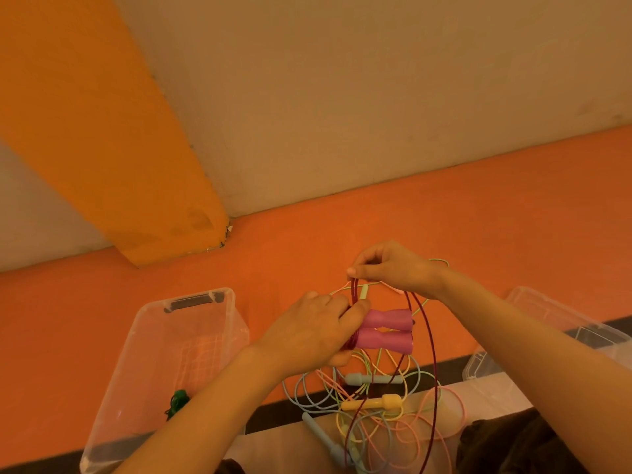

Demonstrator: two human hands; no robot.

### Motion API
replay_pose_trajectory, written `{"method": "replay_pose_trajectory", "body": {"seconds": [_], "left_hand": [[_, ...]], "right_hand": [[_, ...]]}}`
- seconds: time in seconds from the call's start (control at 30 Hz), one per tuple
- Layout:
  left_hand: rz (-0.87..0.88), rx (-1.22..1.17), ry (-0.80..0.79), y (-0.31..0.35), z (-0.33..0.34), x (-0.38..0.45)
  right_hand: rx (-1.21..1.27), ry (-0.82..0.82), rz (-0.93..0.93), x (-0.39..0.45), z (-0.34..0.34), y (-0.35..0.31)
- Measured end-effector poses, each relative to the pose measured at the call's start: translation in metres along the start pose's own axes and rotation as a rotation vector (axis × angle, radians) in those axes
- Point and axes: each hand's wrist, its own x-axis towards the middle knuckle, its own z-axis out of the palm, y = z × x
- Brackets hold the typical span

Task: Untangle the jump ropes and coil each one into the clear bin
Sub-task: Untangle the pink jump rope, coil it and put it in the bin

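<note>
Setting: orange floor [444,206] meets a beige wall [376,97]; an orange-yellow pillar [113,131] runs diagonally down to the floor at left.
Clear bin, left: clear bin [164,364] stands open on the floor, dark latch handle at its far rim. Inside, near the front left, lies a small bunch of green rope [178,401]. A grid pattern shows through its bottom.
Second container, right: another clear container [547,323] sits at the right edge, partly hidden behind the right forearm; contents cannot be made out.
Rope pile: tangled ropes [379,415] in pale blue, yellow, pink and green lie in loose overlapping loops below the hands, between the two containers. A pale blue handle [372,379], a yellow handle [372,402] and a further blue handle [321,436] lie among them.
Dark red rope: dark red rope [431,354] hangs in a long loop from the hands down across the pile, crossing the other cords.
Left hand: left hand [318,333] grips the two pink handles [386,331] side by side at their narrow ends, fingers curled round them with turns of the red rope gathered there.
Right hand: right hand [390,266] is raised just above the left, thumb and fingertips pinching the dark red rope at the top of its loop.
Green handle: a pale green handle tip [364,291] shows between the two hands.
</note>
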Motion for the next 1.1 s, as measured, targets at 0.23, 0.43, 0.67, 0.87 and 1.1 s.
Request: {"method": "replay_pose_trajectory", "body": {"seconds": [0.23,0.43,0.67,0.87,1.1], "left_hand": [[0.087,0.107,0.021,0.000,-0.006,0.001],[0.136,0.099,0.022,-0.001,-0.009,-0.002],[0.029,-0.013,0.009,-0.009,-0.016,-0.002],[-0.023,-0.070,0.031,-0.021,-0.019,-0.006],[-0.038,-0.100,-0.033,-0.024,-0.016,-0.011]], "right_hand": [[0.006,-0.019,0.008,-0.004,0.002,-0.002],[0.043,-0.018,0.005,-0.003,0.006,0.002],[0.007,0.023,-0.012,-0.002,-0.002,0.000],[0.003,0.047,0.065,-0.006,-0.013,0.003],[-0.007,0.071,0.121,-0.015,-0.025,0.007]]}}
